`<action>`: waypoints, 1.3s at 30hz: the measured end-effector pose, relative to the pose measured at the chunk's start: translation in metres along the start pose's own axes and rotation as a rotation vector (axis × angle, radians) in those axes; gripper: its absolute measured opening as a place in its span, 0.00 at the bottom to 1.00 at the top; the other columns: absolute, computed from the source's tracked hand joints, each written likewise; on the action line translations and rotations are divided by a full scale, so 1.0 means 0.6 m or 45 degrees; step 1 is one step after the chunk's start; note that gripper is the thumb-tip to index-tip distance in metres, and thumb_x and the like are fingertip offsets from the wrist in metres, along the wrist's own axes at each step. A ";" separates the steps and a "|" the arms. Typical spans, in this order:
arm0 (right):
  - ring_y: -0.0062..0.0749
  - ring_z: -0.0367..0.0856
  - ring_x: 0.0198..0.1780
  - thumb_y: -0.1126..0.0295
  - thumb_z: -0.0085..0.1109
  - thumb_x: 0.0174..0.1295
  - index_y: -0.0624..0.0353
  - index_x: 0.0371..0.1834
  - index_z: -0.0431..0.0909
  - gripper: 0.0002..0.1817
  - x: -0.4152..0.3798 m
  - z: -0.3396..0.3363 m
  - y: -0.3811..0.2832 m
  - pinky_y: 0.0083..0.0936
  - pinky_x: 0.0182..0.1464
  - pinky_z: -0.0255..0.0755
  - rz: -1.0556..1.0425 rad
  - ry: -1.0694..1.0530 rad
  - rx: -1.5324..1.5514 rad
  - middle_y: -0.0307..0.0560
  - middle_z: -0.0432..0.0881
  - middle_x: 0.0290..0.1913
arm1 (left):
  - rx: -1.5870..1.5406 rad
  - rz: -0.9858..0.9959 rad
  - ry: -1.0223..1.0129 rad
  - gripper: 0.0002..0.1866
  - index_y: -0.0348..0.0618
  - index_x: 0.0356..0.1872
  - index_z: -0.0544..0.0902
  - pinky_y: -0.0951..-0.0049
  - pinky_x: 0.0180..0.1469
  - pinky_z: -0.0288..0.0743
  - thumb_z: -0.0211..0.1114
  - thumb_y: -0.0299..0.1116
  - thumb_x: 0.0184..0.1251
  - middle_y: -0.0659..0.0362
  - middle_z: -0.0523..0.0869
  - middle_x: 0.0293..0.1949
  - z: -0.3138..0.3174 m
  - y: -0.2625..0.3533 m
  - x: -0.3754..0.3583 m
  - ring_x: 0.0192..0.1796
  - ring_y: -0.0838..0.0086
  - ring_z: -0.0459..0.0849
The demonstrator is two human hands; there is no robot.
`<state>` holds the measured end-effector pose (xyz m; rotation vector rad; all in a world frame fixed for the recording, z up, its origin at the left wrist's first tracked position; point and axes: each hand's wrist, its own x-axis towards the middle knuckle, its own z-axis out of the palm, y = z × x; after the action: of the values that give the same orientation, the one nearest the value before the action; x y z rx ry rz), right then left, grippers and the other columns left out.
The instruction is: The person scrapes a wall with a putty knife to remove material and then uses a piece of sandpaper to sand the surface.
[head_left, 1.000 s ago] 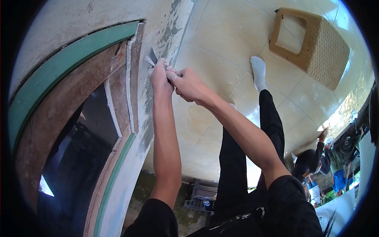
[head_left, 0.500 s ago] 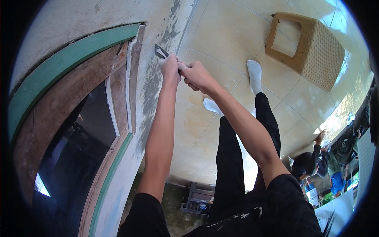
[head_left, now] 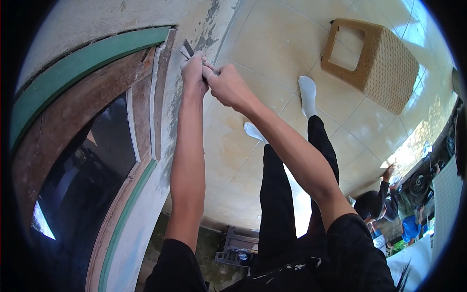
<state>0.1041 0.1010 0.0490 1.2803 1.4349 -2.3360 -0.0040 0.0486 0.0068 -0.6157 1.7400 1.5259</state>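
Observation:
A scraper (head_left: 188,47) with a flat dark blade points up and left against the peeling wall (head_left: 177,104). White material shows beside the blade, near the fingers. My left hand (head_left: 193,75) is closed round the scraper close to its blade, its fingers dusted white. Just behind it, my right hand (head_left: 227,86) is wrapped round the handle, most of which the fingers hide. Both hands are at the wall surface, to the right of the wooden window frame (head_left: 141,104).
A green trim strip (head_left: 97,54) borders the frame, with dark glass (head_left: 92,170) inside. On the tiled floor (head_left: 262,44) lies a tan woven-pattern plastic stool (head_left: 391,68), tipped over. People (head_left: 372,204) and a motorcycle (head_left: 419,182) are at lower right.
Both hands have moved up and left along the wall with the scraper. The whole view has shifted slightly, so the stool and feet appear a little further left.

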 end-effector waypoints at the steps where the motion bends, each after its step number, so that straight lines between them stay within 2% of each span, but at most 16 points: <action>1: 0.19 0.56 0.09 0.56 0.49 0.64 0.62 0.11 0.66 0.27 -0.005 0.001 0.015 0.23 0.11 0.49 0.018 0.000 0.014 0.38 0.63 0.10 | 0.016 -0.014 0.009 0.05 0.38 0.22 0.68 0.74 0.15 0.66 0.54 0.24 0.54 0.59 0.71 0.17 -0.004 -0.010 -0.006 0.14 0.74 0.72; 3: 0.35 0.71 0.14 0.56 0.51 0.60 0.79 0.16 0.71 0.29 0.014 -0.013 0.021 0.34 0.20 0.66 0.071 -0.004 0.093 0.53 0.68 0.11 | 0.218 0.052 0.049 0.05 0.39 0.22 0.69 0.74 0.16 0.66 0.54 0.24 0.53 0.58 0.72 0.17 0.016 -0.021 0.001 0.14 0.73 0.72; 7: 0.36 0.72 0.15 0.56 0.51 0.60 0.79 0.16 0.71 0.29 0.033 -0.028 0.010 0.34 0.22 0.66 0.179 -0.029 -0.026 0.53 0.68 0.11 | 0.173 -0.006 0.059 0.04 0.39 0.22 0.69 0.74 0.16 0.67 0.55 0.25 0.52 0.57 0.72 0.17 0.040 -0.026 0.024 0.16 0.73 0.73; 10: 0.40 0.74 0.17 0.56 0.52 0.59 0.79 0.15 0.71 0.29 0.013 -0.019 -0.008 0.38 0.26 0.68 0.017 0.067 -0.015 0.58 0.71 0.12 | 0.141 0.027 0.022 0.06 0.39 0.21 0.69 0.73 0.17 0.67 0.56 0.26 0.53 0.58 0.72 0.17 0.033 -0.001 0.010 0.16 0.74 0.72; 11: 0.40 0.74 0.17 0.56 0.52 0.59 0.79 0.15 0.71 0.29 0.014 -0.015 -0.010 0.38 0.26 0.68 0.019 0.062 -0.006 0.58 0.71 0.12 | 0.105 0.028 0.009 0.07 0.40 0.21 0.69 0.73 0.17 0.67 0.57 0.26 0.53 0.58 0.72 0.17 0.025 0.008 0.005 0.16 0.74 0.72; 13: 0.22 0.61 0.09 0.54 0.50 0.63 0.64 0.13 0.67 0.26 0.012 -0.009 -0.001 0.24 0.11 0.52 -0.004 0.066 -0.058 0.41 0.66 0.11 | 0.091 -0.027 -0.003 0.08 0.40 0.21 0.69 0.72 0.16 0.66 0.57 0.29 0.55 0.57 0.73 0.16 0.010 0.000 0.016 0.15 0.74 0.71; 15: 0.22 0.61 0.10 0.54 0.49 0.63 0.63 0.13 0.66 0.26 0.027 -0.017 0.014 0.25 0.11 0.52 -0.054 0.069 -0.034 0.41 0.66 0.12 | 0.361 0.028 -0.064 0.09 0.40 0.21 0.70 0.71 0.15 0.66 0.56 0.31 0.56 0.55 0.75 0.16 0.020 -0.018 0.027 0.15 0.74 0.71; 17: 0.22 0.60 0.10 0.54 0.49 0.63 0.65 0.14 0.67 0.26 0.053 -0.026 0.021 0.25 0.11 0.53 0.172 0.026 0.052 0.41 0.66 0.12 | 0.422 -0.031 -0.101 0.09 0.40 0.20 0.70 0.70 0.15 0.66 0.55 0.32 0.57 0.53 0.76 0.17 0.035 -0.024 0.035 0.15 0.73 0.72; 18: 0.46 0.76 0.17 0.55 0.52 0.59 0.79 0.17 0.72 0.30 0.055 -0.034 0.009 0.41 0.26 0.70 0.237 0.016 0.063 0.63 0.74 0.14 | 0.395 -0.011 -0.030 0.09 0.40 0.20 0.69 0.70 0.15 0.67 0.55 0.30 0.56 0.54 0.75 0.16 0.049 -0.022 0.028 0.15 0.73 0.72; 21: 0.37 0.72 0.13 0.55 0.51 0.60 0.78 0.14 0.70 0.30 0.024 -0.028 -0.014 0.36 0.18 0.67 -0.074 0.109 -0.070 0.55 0.72 0.12 | 0.236 0.035 -0.007 0.07 0.40 0.19 0.69 0.70 0.16 0.68 0.55 0.28 0.54 0.57 0.72 0.16 0.051 0.016 0.006 0.14 0.73 0.71; 25: 0.37 0.71 0.13 0.55 0.51 0.60 0.77 0.12 0.69 0.30 -0.003 -0.016 -0.044 0.37 0.17 0.65 -0.092 0.110 -0.107 0.54 0.71 0.12 | 0.142 0.046 -0.110 0.06 0.39 0.21 0.68 0.69 0.17 0.69 0.54 0.24 0.53 0.61 0.67 0.16 0.042 0.038 -0.009 0.14 0.73 0.71; 28: 0.22 0.61 0.11 0.54 0.48 0.63 0.65 0.09 0.66 0.29 0.016 -0.039 -0.028 0.27 0.13 0.55 0.068 0.039 0.003 0.40 0.61 0.08 | 0.273 0.091 -0.021 0.05 0.39 0.23 0.68 0.70 0.16 0.68 0.54 0.25 0.54 0.60 0.68 0.17 0.075 0.012 0.001 0.14 0.74 0.71; 31: 0.35 0.69 0.13 0.55 0.48 0.63 0.73 0.12 0.70 0.30 0.016 -0.040 -0.052 0.34 0.19 0.64 0.089 0.016 -0.025 0.51 0.67 0.10 | 0.257 0.110 0.002 0.06 0.40 0.22 0.67 0.73 0.17 0.66 0.55 0.25 0.55 0.61 0.67 0.17 0.063 0.016 0.011 0.15 0.74 0.71; 33: 0.63 0.79 0.40 0.56 0.50 0.60 0.71 0.44 0.78 0.25 -0.030 -0.024 -0.067 0.42 0.45 0.73 -0.002 0.113 -0.293 0.73 0.79 0.33 | -0.021 -0.039 -0.160 0.07 0.41 0.20 0.68 0.72 0.18 0.67 0.56 0.25 0.55 0.61 0.70 0.17 0.023 0.020 0.007 0.15 0.72 0.72; 37: 0.64 0.78 0.41 0.56 0.50 0.61 0.66 0.51 0.76 0.24 -0.047 0.025 0.001 0.43 0.46 0.72 -0.070 0.078 -0.213 0.73 0.78 0.35 | 0.238 -0.047 -0.074 0.10 0.45 0.18 0.68 0.71 0.20 0.69 0.57 0.30 0.56 0.62 0.69 0.16 -0.025 0.018 -0.046 0.18 0.75 0.74; 39: 0.54 0.82 0.34 0.56 0.52 0.61 0.67 0.48 0.77 0.23 -0.028 0.054 0.064 0.38 0.40 0.73 -0.176 0.147 -0.193 0.65 0.81 0.30 | 0.278 -0.036 -0.099 0.11 0.45 0.20 0.67 0.73 0.21 0.68 0.57 0.33 0.59 0.64 0.65 0.16 -0.023 0.023 -0.063 0.18 0.78 0.70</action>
<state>0.1145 0.0496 0.0410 1.3333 1.7519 -2.2156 0.0060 0.0333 0.0455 -0.4614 1.7997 1.3009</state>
